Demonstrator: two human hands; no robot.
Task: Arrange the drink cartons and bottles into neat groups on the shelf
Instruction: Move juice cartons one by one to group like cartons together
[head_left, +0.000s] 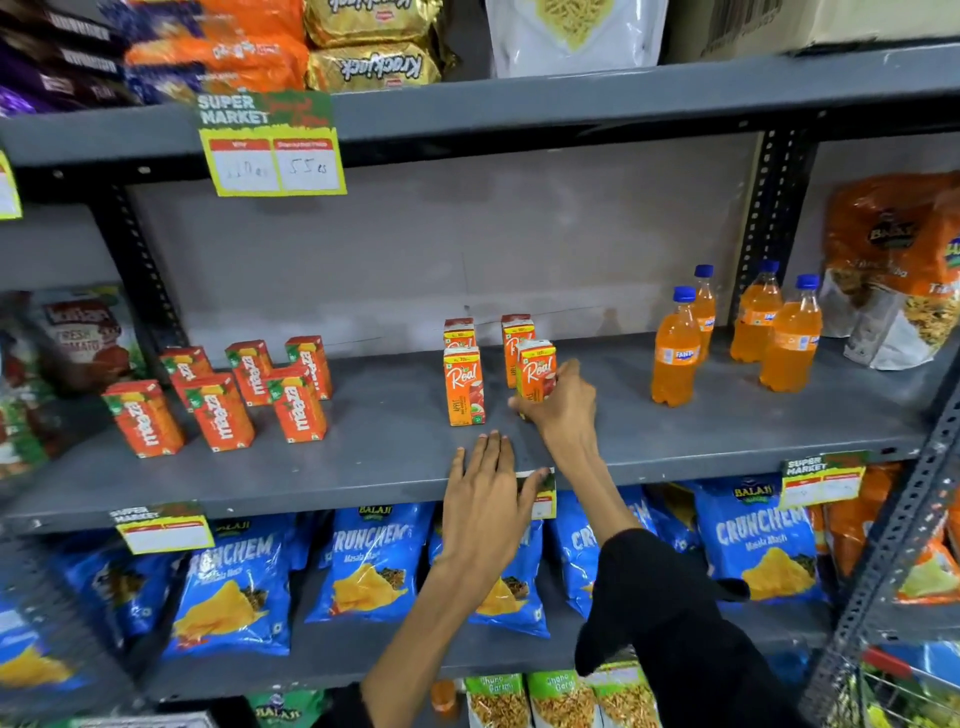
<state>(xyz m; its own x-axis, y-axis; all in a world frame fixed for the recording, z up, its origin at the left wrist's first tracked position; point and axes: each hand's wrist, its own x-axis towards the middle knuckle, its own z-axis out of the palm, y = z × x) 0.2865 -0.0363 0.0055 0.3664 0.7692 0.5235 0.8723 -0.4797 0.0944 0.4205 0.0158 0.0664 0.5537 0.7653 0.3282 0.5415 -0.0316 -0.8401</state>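
Observation:
On the grey middle shelf stand three groups. Several red Maaza cartons are at the left. Several orange Real cartons sit in the middle, one standing free at the front left of the group. My right hand grips the front right Real carton, which rests on or just above the shelf. Several orange Fanta bottles with blue caps stand upright at the right. My left hand lies flat on the shelf's front edge, fingers spread, holding nothing.
Blue Crunchem snack bags fill the shelf below. Snack packets lie on the shelf above. A tomato-product pack is at the far left and large Balaji bags at the far right. Price tags hang from shelf edges. Bare shelf lies between the groups.

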